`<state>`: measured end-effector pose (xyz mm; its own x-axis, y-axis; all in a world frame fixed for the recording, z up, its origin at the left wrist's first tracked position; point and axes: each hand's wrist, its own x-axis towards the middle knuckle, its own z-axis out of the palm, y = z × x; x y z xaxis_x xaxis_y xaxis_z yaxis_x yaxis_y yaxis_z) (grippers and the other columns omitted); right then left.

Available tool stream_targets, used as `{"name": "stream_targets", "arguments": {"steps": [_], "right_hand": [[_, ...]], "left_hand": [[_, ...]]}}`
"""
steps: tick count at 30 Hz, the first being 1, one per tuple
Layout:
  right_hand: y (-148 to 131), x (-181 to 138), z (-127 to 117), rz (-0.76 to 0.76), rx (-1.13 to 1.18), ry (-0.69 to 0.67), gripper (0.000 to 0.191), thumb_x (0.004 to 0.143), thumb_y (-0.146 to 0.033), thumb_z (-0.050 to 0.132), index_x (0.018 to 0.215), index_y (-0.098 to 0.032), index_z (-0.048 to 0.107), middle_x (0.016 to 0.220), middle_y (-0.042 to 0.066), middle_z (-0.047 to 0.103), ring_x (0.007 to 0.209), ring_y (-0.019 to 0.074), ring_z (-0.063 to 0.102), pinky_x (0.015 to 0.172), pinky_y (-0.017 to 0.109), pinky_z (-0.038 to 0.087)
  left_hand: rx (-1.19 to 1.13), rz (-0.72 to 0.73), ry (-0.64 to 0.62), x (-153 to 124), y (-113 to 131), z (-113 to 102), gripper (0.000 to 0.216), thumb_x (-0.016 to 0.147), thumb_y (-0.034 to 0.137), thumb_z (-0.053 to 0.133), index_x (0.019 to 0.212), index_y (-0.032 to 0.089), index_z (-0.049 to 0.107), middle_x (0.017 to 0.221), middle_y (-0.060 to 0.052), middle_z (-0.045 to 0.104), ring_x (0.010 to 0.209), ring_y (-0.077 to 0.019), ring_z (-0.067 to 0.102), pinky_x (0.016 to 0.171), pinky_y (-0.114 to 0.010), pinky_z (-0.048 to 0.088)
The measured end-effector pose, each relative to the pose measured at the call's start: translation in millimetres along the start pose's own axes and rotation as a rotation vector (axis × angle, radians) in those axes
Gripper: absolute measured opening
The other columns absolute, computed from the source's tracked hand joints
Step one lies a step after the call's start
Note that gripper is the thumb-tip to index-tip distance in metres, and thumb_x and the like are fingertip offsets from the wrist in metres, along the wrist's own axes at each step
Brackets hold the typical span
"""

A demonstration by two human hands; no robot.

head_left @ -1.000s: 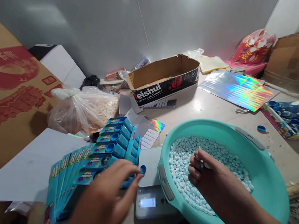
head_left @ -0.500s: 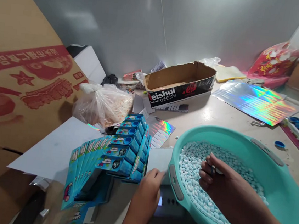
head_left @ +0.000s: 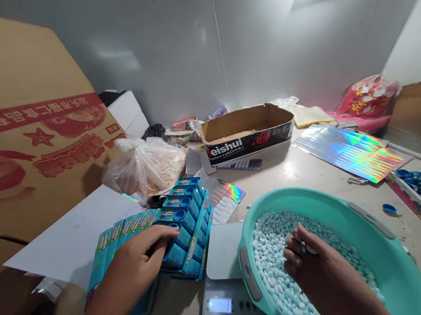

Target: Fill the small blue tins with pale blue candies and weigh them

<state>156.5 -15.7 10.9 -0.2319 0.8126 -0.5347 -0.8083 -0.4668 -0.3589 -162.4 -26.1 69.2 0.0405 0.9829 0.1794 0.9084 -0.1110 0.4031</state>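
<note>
Left hand (head_left: 139, 260) palm-down with fingers spread forward, right hand (head_left: 307, 260) loosely curled, forearm extended.

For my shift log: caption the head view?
Left hand on blue boxes; right hand in teal basin of tablets.

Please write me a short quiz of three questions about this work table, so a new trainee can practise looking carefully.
1. True or false: the left hand rests on the stack of small blue cardboard boxes.
2. Where is the right hand?
A. on the open brown cardboard tray
B. over the pale blue-white tablets in the round teal plastic basin
C. on the shiny rainbow foil sheet
3. Fill in: the basin's rim overlaps the small grey digital ____ with a lit display.

Key:
1. True; its fingers lie on the front box.
2. B; it pinches something small, too hidden to name.
3. scale
</note>
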Motion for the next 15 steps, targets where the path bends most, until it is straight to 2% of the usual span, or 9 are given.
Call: {"name": "stream_targets", "arguments": {"steps": [2,4,8,11,13,15], "right_hand": [[-1,0,0,-0.012,0.015,0.009,0.023,0.079,-0.034,0.08,0.076,-0.019,0.062,0.074,-0.001,0.052,0.059,0.0101,0.045,0.052,0.023,0.05],[-2,0,1,-0.009,0.011,0.025,0.023,0.077,-0.033,0.081,0.076,-0.019,0.063,0.074,-0.001,0.052,0.059,0.0107,0.045,0.052,0.024,0.05],[-2,1,3,0.022,-0.002,0.037,0.026,0.073,-0.032,0.083,0.071,-0.019,0.062,0.071,-0.001,0.051,0.058,0.0109,0.044,0.05,0.025,0.049],[-2,1,3,0.035,0.01,0.053,0.025,0.071,-0.032,0.085,0.072,-0.018,0.063,0.072,-0.001,0.052,0.059,0.0106,0.044,0.051,0.024,0.05],[-2,2,2,0.028,0.016,0.07,0.025,0.07,-0.031,0.085,0.073,-0.018,0.063,0.073,-0.001,0.053,0.059,0.0105,0.045,0.051,0.023,0.05],[-1,3,2,0.016,0.003,0.073,0.025,0.071,-0.032,0.084,0.073,-0.018,0.063,0.072,-0.001,0.053,0.059,0.0107,0.045,0.052,0.023,0.05]], "left_hand": [[0.021,0.026,0.034,-3,-1,6,0.023,0.095,0.03,0.047,0.1,0.026,0.069,0.109,0.0,0.073,0.102,-0.0167,0.068,0.089,-0.027,0.055],[0.093,0.097,0.122,-8,0,14,0.022,0.096,0.032,0.047,0.105,0.026,0.066,0.11,0.001,0.071,0.103,-0.016,0.067,0.088,-0.027,0.052],[0.302,0.235,0.272,-14,5,30,0.025,0.095,0.039,0.053,0.115,0.025,0.06,0.111,-0.002,0.067,0.101,-0.0198,0.063,0.087,-0.032,0.048],[0.388,0.283,0.348,-14,5,38,0.023,0.091,0.037,0.061,0.107,0.021,0.058,0.103,-0.004,0.067,0.094,-0.0215,0.063,0.085,-0.034,0.047],[0.386,0.306,0.408,-14,2,43,0.015,0.089,0.03,0.065,0.096,0.02,0.056,0.096,-0.004,0.068,0.089,-0.0204,0.064,0.083,-0.033,0.047],[0.378,0.328,0.474,-14,-2,48,0.015,0.086,0.024,0.069,0.089,0.02,0.054,0.092,-0.004,0.07,0.086,-0.0192,0.066,0.082,-0.031,0.048]]}}
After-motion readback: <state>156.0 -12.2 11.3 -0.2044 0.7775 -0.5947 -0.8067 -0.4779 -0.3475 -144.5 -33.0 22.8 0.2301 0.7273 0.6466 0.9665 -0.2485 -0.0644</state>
